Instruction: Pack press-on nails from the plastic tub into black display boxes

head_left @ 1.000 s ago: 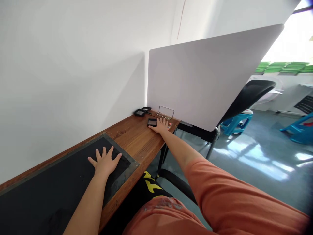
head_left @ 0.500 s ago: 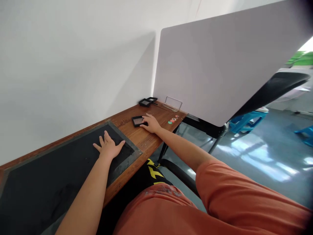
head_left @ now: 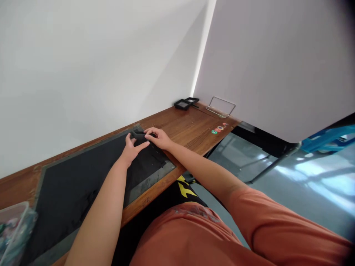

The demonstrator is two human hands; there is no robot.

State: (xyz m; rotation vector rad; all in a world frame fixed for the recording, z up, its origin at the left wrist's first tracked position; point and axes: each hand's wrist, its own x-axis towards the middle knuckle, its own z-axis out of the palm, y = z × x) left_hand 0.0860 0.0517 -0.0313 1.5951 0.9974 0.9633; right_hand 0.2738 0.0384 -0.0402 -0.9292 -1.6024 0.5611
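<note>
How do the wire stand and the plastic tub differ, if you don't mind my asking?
The wire stand is a thin, open metal outline, whereas the plastic tub has pale walls around its contents. The stand shows whole, near the far end of the desk; the tub is cut off by the picture's left edge.

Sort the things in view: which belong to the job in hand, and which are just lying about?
In use, by the look of it:
black frame in the right hand, left hand close by
black mat beneath

Apparently just lying about:
pair of frames by the wall
wire stand
coloured discs
plastic tub, left edge
</note>
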